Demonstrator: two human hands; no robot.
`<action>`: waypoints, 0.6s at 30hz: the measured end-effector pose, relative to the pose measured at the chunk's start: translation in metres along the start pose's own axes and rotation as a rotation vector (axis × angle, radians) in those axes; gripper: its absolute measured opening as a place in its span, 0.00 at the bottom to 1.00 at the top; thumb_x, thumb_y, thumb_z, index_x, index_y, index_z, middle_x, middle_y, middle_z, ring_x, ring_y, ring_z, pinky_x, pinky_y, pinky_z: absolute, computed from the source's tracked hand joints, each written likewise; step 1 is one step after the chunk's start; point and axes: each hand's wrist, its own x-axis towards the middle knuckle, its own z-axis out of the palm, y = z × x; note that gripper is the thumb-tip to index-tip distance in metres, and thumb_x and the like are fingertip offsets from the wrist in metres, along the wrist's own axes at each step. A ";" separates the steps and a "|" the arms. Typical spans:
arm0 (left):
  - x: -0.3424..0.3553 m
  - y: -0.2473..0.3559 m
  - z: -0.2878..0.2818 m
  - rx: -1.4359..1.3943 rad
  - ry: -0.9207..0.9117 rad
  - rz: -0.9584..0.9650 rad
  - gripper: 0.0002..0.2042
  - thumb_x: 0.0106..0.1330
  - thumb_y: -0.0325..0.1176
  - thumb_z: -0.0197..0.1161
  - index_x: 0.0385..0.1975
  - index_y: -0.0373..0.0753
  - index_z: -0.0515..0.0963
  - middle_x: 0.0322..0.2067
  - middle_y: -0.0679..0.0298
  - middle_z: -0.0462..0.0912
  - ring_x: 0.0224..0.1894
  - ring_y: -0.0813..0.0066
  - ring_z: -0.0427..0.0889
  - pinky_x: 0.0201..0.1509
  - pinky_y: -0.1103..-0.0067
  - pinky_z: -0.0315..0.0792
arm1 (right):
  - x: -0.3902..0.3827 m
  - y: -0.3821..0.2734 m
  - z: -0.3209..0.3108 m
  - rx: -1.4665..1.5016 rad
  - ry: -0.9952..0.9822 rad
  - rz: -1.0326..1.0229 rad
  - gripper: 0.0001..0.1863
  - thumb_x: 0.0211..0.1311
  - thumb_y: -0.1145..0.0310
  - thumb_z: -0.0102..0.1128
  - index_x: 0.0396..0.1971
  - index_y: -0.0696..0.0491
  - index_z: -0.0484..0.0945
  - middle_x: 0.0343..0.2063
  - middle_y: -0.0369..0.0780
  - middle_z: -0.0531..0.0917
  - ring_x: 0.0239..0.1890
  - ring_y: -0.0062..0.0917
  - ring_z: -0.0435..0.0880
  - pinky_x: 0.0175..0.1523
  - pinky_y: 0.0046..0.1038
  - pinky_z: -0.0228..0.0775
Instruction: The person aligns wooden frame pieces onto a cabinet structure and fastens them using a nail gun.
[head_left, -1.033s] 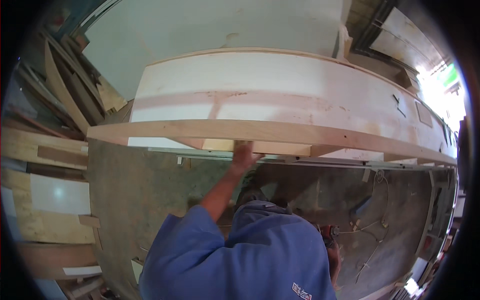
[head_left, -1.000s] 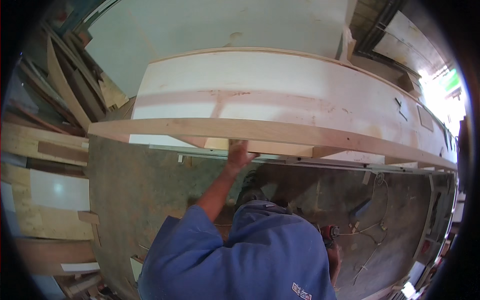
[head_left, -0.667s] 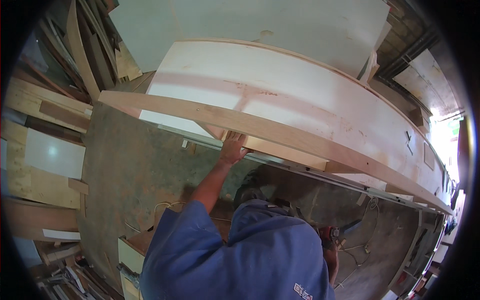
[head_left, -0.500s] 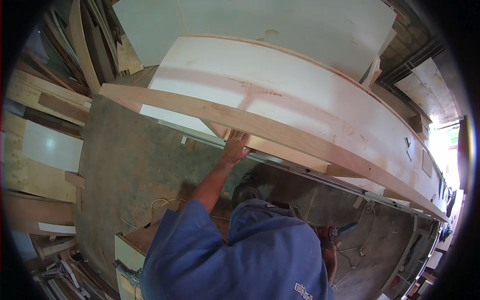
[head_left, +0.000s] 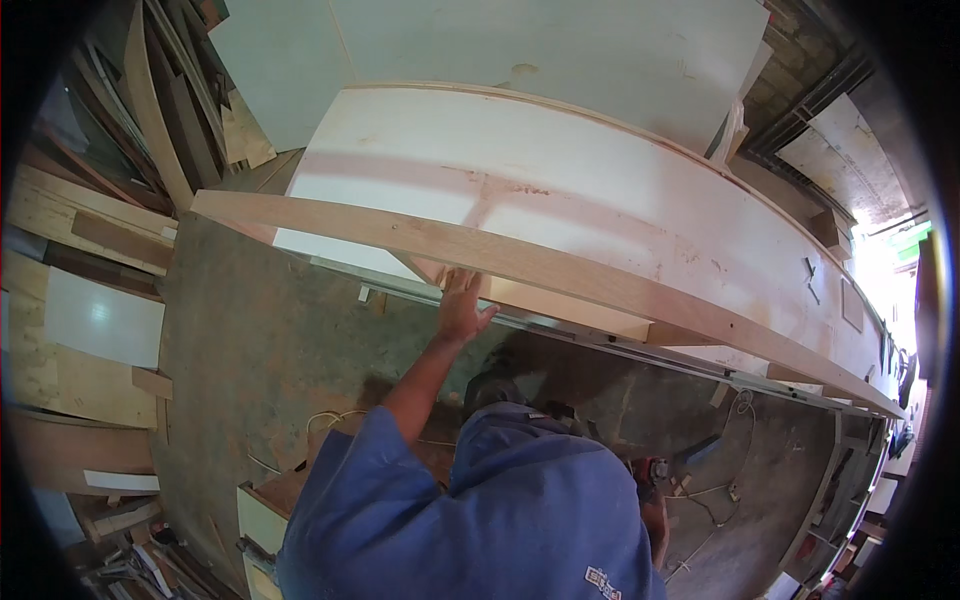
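A long, narrow wooden frame (head_left: pixel 560 264) of pale boards stands on edge along the near side of a white-topped worktable (head_left: pixel 400 125). My left hand (head_left: pixel 463 312) reaches up to it from below. Its fingers lie stretched against a wooden crosspiece inside the frame, with the thumb apart; the fingertips are partly hidden by the front board. Low at my right side, my right hand (head_left: pixel 652 508) is closed around a red and black power tool (head_left: pixel 652 470). My body and sleeve cover part of that hand, and the tool's exact kind is unclear.
Wood panels and offcuts (head_left: pixel 105 310) are stacked at the left. A cord (head_left: pixel 722 515) lies on the floor (head_left: pixel 250 340) at the right. Two small metal pieces (head_left: pixel 811 280) rest on the worktable, and a large pale green sheet (head_left: pixel 480 45) is beyond it.
My left hand has turned slightly on the frame, its thumb now sticking out to the right. The whole view has shifted a little. My right hand still holds the tool low.
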 end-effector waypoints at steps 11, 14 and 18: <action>-0.019 -0.076 -0.094 -1.111 0.522 -0.627 0.15 0.72 0.41 0.58 0.44 0.35 0.83 0.40 0.62 0.86 0.45 0.72 0.83 0.51 0.77 0.75 | 0.034 -0.009 0.010 0.188 -0.124 -0.135 0.17 0.53 0.71 0.71 0.43 0.59 0.81 0.29 0.37 0.82 0.27 0.23 0.82 0.28 0.29 0.75; 0.017 -0.086 -0.116 -1.269 0.488 -0.460 0.18 0.73 0.42 0.56 0.53 0.34 0.80 0.47 0.60 0.85 0.52 0.73 0.82 0.56 0.73 0.74 | 0.034 -0.076 0.018 0.343 -0.194 -0.089 0.14 0.56 0.70 0.69 0.42 0.58 0.80 0.25 0.35 0.80 0.23 0.21 0.80 0.23 0.28 0.72; 0.050 -0.121 -0.087 -0.823 0.228 -0.221 0.21 0.76 0.41 0.56 0.63 0.37 0.72 0.58 0.60 0.79 0.61 0.66 0.77 0.66 0.70 0.69 | 0.036 -0.152 0.051 0.563 -0.260 -0.080 0.14 0.58 0.69 0.69 0.43 0.56 0.78 0.22 0.33 0.77 0.18 0.19 0.77 0.21 0.26 0.71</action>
